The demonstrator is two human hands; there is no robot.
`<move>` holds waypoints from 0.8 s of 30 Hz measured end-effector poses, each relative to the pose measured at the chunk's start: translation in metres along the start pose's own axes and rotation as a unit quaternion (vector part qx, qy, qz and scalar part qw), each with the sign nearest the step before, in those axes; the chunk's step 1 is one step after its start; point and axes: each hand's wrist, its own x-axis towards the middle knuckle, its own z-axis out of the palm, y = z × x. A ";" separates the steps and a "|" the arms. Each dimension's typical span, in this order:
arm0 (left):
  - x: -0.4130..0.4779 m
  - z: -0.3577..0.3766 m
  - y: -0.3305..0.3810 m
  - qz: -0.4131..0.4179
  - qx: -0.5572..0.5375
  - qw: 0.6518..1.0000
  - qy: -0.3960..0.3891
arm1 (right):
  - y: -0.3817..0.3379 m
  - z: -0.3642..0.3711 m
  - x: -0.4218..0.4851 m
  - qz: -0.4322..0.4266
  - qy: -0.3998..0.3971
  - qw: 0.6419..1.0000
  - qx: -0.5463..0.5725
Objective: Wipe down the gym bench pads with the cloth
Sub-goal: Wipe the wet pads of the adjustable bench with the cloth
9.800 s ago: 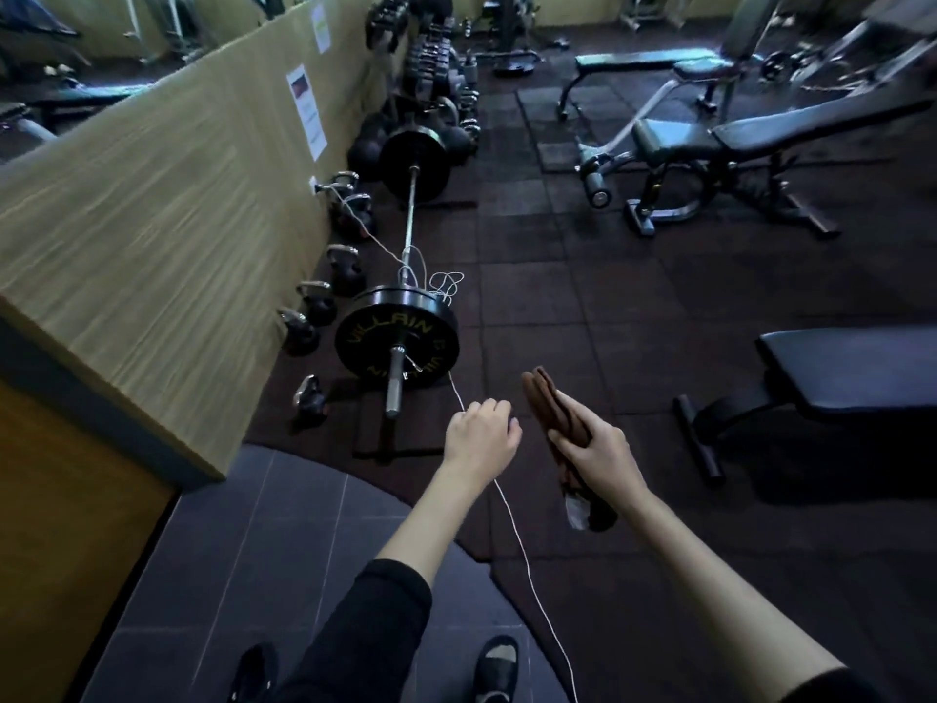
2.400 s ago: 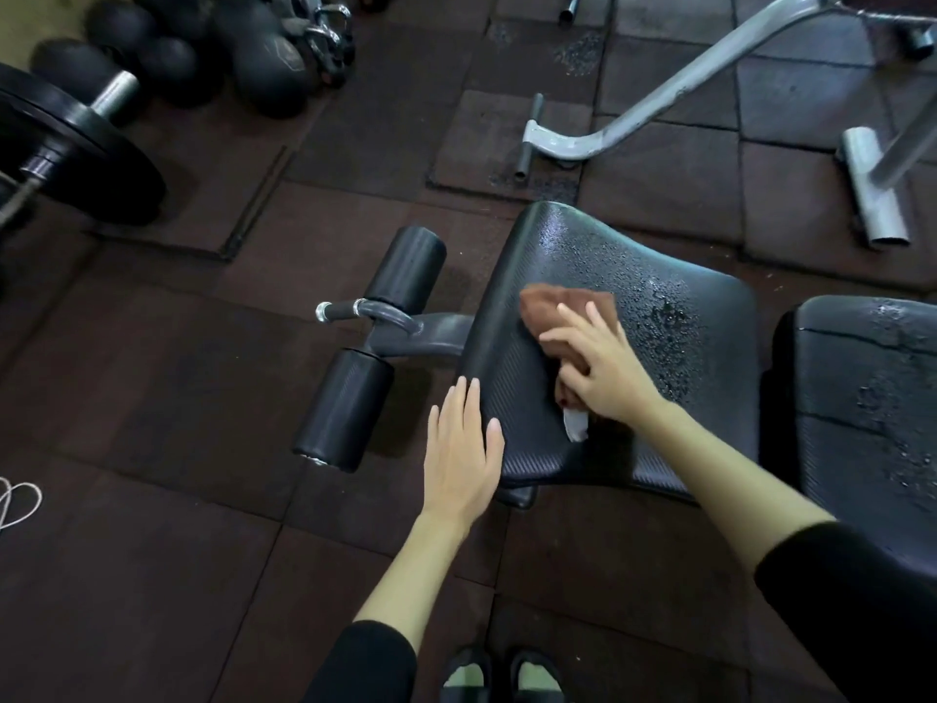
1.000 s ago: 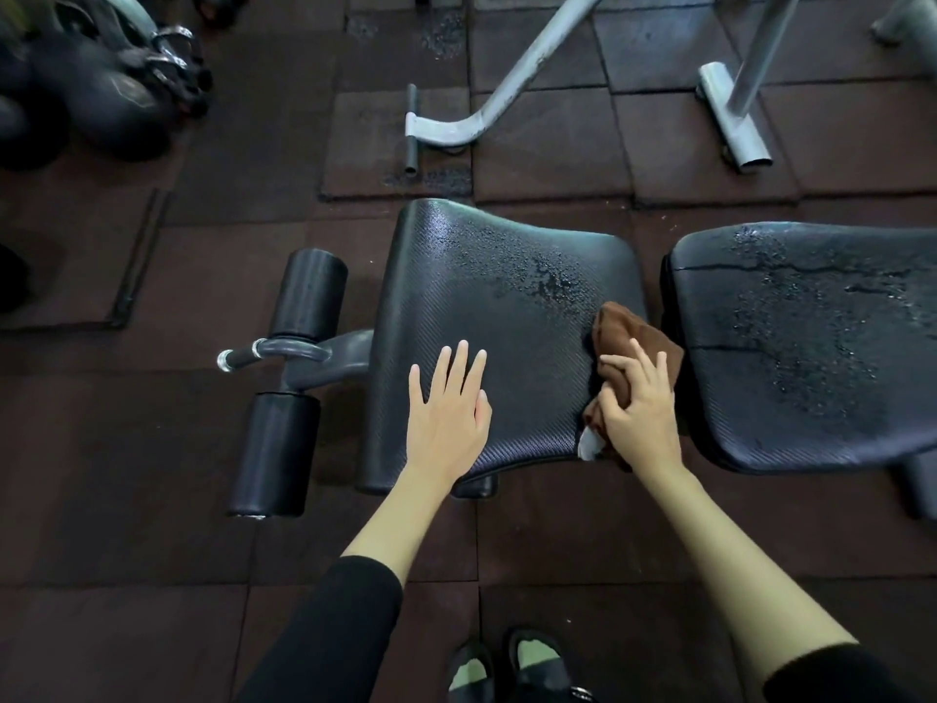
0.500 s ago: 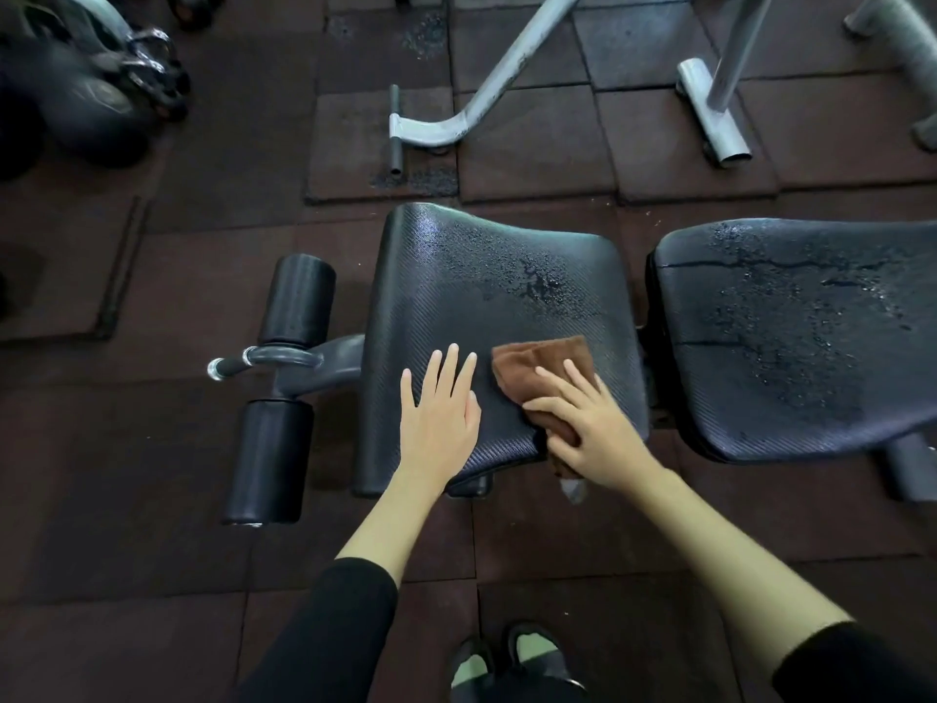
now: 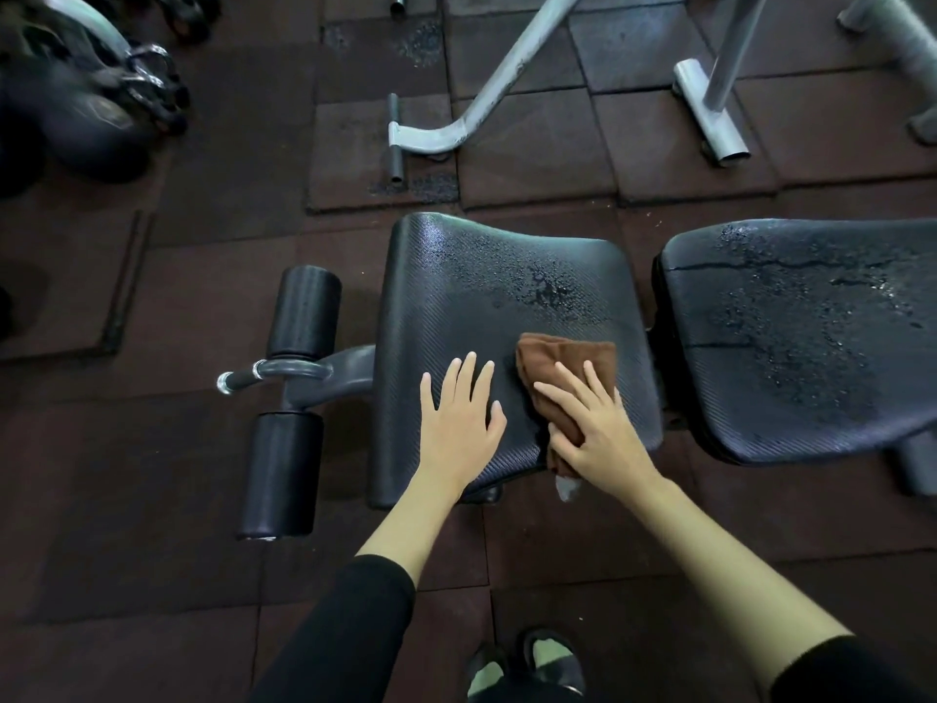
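The black seat pad (image 5: 456, 296) of a gym bench lies in front of me, with water droplets on its far half. A brown cloth (image 5: 563, 357) lies on the pad's near right part, and one end hangs over the near edge. My right hand (image 5: 598, 428) presses the cloth down with spread, straight fingers. My left hand (image 5: 459, 423) rests flat on the pad just left of the cloth. The bench's black back pad (image 5: 791, 357) is to the right, speckled with droplets and cracked near its far edge.
Two black foam rollers (image 5: 304, 307) (image 5: 281, 474) stick out on a grey bar left of the seat. White frame legs (image 5: 456, 124) of another machine stand beyond the bench. Dark weights (image 5: 86, 109) sit at the far left. My feet (image 5: 527, 667) are on the rubber floor tiles.
My right hand swept the cloth from the seat's right edge to its middle, then a little back to the right. My left hand stayed flat on the pad.
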 end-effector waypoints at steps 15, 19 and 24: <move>0.058 0.004 0.022 0.008 -0.013 1.000 0.019 | 0.063 -0.048 0.095 -0.089 -0.075 0.993 -0.019; 0.080 0.011 0.030 0.000 -0.019 1.000 0.011 | 0.084 -0.062 0.146 -0.078 -0.051 0.996 0.015; 0.086 0.020 0.032 -0.004 -0.001 1.000 0.002 | 0.096 -0.068 0.185 -0.005 -0.013 0.997 0.076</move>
